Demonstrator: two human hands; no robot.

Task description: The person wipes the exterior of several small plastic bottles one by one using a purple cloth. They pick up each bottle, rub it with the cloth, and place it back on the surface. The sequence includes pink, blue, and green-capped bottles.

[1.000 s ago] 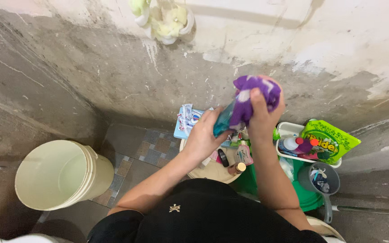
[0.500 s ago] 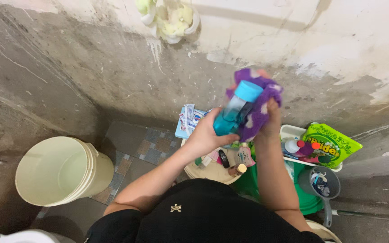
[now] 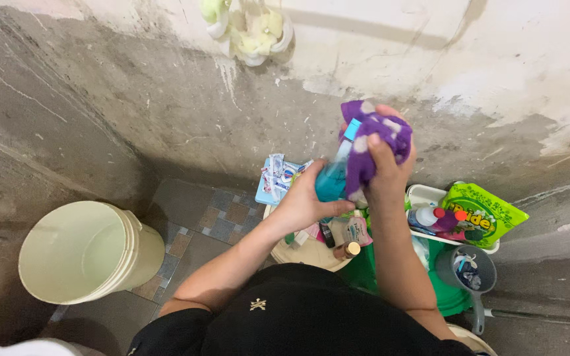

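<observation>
Since half a second ago both hands have come slightly lower against the stained wall, and the purple cloth (image 3: 374, 142) now covers more of the bottle's upper part, leaving only a strip of its light-blue cap visible.

Seen from the head camera, the left hand (image 3: 305, 201) grips the teal bottle (image 3: 331, 179) around its lower body, fingers curled and pressed on the plastic, thumb lying across the front. Above and to the right of the bottle, the right hand (image 3: 387, 168) clutches the purple cloth, fingers closed over the fabric and pressing it against the bottle's neck and side. The bottle stands roughly upright, tilted a little to the right, held in the air above a round cream basin (image 3: 305, 254) filled with small bottles and tubes.

Right of the bottle, a white tray (image 3: 423, 194) carries more bottles and a bright green pouch (image 3: 483, 214). Below the tray sits a grey dipper (image 3: 466, 270) over a green tub (image 3: 453, 300). Well left of the bottle, a cream bucket (image 3: 84, 250) stands on the tiled floor.
</observation>
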